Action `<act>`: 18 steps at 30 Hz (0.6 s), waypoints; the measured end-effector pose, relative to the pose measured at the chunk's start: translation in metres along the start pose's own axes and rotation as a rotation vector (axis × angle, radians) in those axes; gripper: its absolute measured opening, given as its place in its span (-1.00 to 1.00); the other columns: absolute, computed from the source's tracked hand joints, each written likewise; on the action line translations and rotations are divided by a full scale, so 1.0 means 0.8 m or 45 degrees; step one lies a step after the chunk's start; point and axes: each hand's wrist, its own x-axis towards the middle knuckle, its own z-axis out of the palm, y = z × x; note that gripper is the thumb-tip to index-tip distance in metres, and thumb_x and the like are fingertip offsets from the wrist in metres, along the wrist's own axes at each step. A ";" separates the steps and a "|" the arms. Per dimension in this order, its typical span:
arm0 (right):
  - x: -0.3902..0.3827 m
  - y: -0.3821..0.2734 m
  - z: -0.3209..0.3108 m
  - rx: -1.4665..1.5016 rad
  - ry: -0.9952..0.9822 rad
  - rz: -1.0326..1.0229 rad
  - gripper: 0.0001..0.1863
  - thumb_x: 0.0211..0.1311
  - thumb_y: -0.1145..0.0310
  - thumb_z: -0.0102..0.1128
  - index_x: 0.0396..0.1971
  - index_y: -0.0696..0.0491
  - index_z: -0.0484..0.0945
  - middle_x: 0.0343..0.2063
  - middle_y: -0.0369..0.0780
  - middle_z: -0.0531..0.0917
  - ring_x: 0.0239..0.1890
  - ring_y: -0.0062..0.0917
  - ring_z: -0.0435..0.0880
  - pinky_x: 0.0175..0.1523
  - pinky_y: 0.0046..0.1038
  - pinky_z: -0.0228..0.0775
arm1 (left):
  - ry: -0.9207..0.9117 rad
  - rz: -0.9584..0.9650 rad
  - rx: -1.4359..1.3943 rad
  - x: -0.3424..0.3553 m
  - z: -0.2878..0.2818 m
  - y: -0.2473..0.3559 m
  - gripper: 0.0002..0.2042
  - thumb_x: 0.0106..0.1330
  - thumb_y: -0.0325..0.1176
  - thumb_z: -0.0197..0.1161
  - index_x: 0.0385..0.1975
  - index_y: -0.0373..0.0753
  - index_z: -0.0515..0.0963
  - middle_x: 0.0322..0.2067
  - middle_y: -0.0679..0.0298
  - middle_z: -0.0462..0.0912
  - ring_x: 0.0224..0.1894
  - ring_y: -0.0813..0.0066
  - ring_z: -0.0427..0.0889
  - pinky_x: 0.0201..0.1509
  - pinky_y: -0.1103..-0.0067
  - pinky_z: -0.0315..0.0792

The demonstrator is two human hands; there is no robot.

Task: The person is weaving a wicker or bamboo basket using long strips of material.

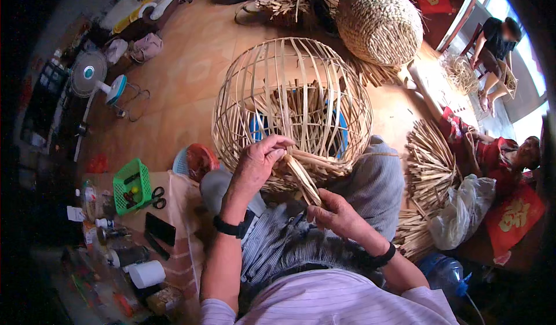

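A round open cage of pale woven strips (289, 64) stands between my legs, with cut stalks and a blue container (341, 128) showing through it. My left hand (263, 163) pinches the upper end of a folded dry straw strip (301, 177) at the cage's lower near side. My right hand (339, 215) grips the strip's lower end, a little right of and below my left hand, over my lap.
A green plastic basket (124, 180), scissors (155, 200) and a phone (159, 229) lie at left; a fan (90, 73) stands beyond. Stalk bundles (428, 157), a plastic bag (463, 215) and a person in red (463, 140) are at right. Behind are a woven basket (376, 24) and another seated person (492, 53).
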 end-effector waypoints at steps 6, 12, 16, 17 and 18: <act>-0.008 0.027 0.005 -0.381 0.195 -0.414 -0.81 0.55 0.27 0.18 -0.14 0.07 0.44 -0.48 -0.46 0.40 -0.44 -0.74 0.31 -0.39 -0.53 0.20 | 0.226 0.061 -0.138 0.003 0.020 0.002 -0.85 0.39 -0.57 0.24 -0.10 -0.31 0.49 -0.27 0.16 0.72 -0.14 0.33 0.76 -0.06 0.44 0.59; -0.063 -0.035 0.021 -0.608 0.149 -0.286 -0.75 0.47 0.30 0.28 -0.16 0.14 0.43 -0.57 -0.39 0.39 -0.51 -0.62 0.35 -0.43 -0.43 0.23 | 0.265 0.037 0.101 -0.003 0.024 0.002 -0.86 0.38 -0.61 0.23 -0.15 -0.31 0.44 -0.30 0.26 0.60 -0.17 0.47 0.67 0.00 0.50 0.55; -0.128 -0.062 -0.024 -0.082 0.091 0.216 -0.77 0.49 0.26 0.26 -0.06 0.08 0.50 -0.53 -0.49 0.38 -0.51 -0.77 0.30 -0.45 -0.58 0.09 | 0.286 0.090 0.063 -0.007 0.026 0.005 -0.84 0.41 -0.59 0.19 -0.07 -0.29 0.51 -0.25 0.19 0.68 -0.12 0.40 0.71 0.03 0.48 0.55; -0.146 -0.062 -0.038 0.010 0.080 0.250 -0.77 0.50 0.27 0.24 -0.02 0.08 0.52 -0.53 -0.49 0.39 -0.51 -0.80 0.28 -0.45 -0.63 0.06 | 0.282 0.175 0.104 -0.005 0.027 0.003 -0.81 0.40 -0.59 0.18 -0.04 -0.28 0.52 -0.23 0.16 0.69 -0.11 0.38 0.71 0.04 0.48 0.55; -0.168 -0.082 -0.037 0.116 0.145 0.250 -0.74 0.51 0.26 0.22 -0.01 0.11 0.53 -0.55 -0.48 0.39 -0.54 -0.79 0.29 -0.48 -0.63 0.08 | 0.275 0.250 0.145 -0.004 0.027 -0.003 -0.79 0.40 -0.59 0.17 -0.01 -0.27 0.53 -0.22 0.14 0.70 -0.10 0.36 0.71 0.04 0.47 0.55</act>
